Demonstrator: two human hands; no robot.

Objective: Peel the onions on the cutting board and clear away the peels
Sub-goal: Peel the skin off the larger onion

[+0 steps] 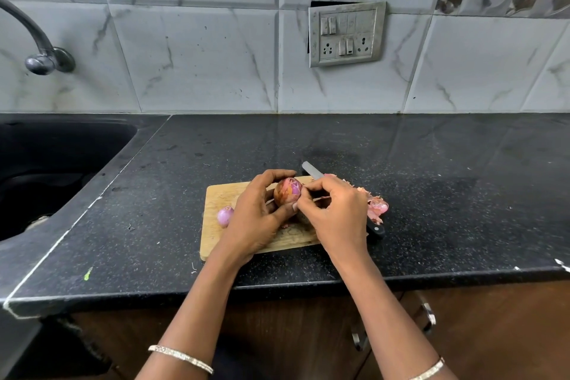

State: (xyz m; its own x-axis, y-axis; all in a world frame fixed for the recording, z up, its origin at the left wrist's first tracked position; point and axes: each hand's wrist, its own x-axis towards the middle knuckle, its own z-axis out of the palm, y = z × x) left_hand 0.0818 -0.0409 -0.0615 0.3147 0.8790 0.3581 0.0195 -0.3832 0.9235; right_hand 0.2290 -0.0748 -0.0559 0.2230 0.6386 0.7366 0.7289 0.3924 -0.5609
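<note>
A wooden cutting board (219,194) lies on the black counter. My left hand (256,216) grips a red onion (287,191) with brown skin, held just above the board. My right hand (334,210) pinches the skin at the onion's right side with its fingertips. A small peeled pink onion (225,215) sits on the board's left part. A pile of pink and brown peels (377,206) lies at the board's right edge, partly hidden behind my right hand.
A knife lies behind my right hand, its blade tip (311,170) pointing to the far left and its black handle (376,230) on the right. A dark sink (46,170) and a tap (43,55) are at the left. The counter's front edge (308,285) runs close below the board.
</note>
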